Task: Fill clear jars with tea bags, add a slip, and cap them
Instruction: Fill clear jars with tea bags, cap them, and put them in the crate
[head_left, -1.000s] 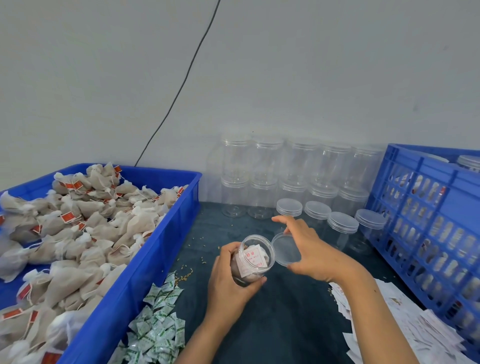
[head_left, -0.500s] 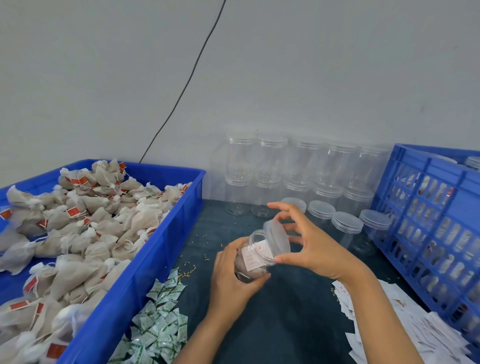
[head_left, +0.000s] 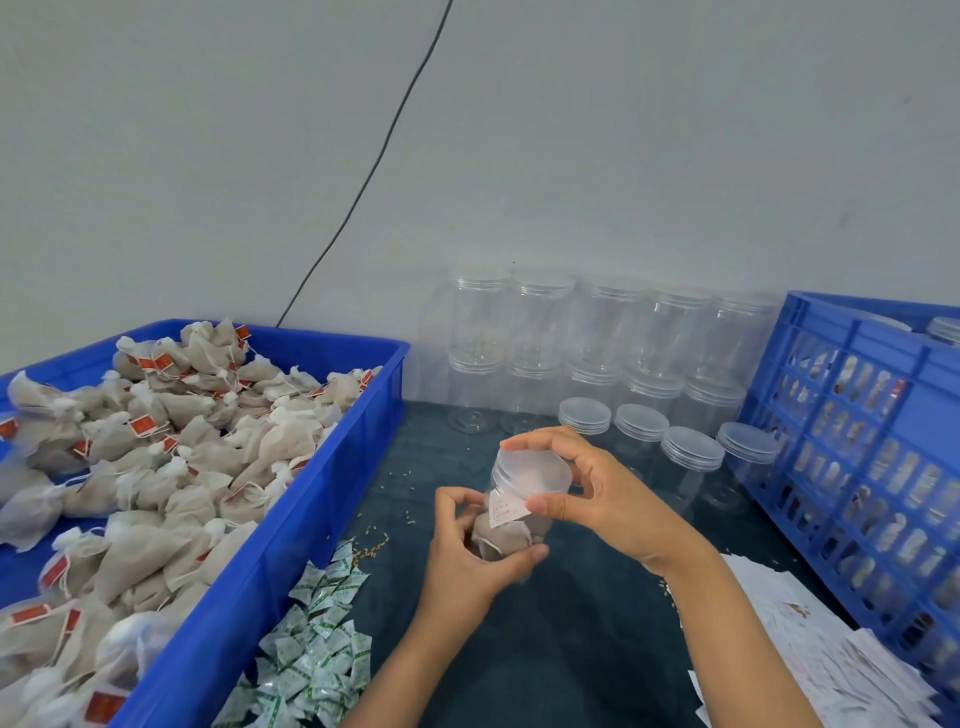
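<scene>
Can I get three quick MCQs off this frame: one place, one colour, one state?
1. Where does the pile of small green-and-white sachets lie?
A. in the slatted crate
B. on the dark mat beside the tea-bag bin
C. inside a jar

2. What colour is the solid plastic bin of tea bags?
A. blue
B. red
C. grey

3. What state is the held clear plastic jar in?
A. empty, uncapped
B. lying capped on the mat
C. filled, translucent round lid at its mouth

Answers: 1 B, they sit by the bin wall. 2 A, walls are blue. 3 C, left hand grips the jar, right hand holds the lid on it.
</scene>
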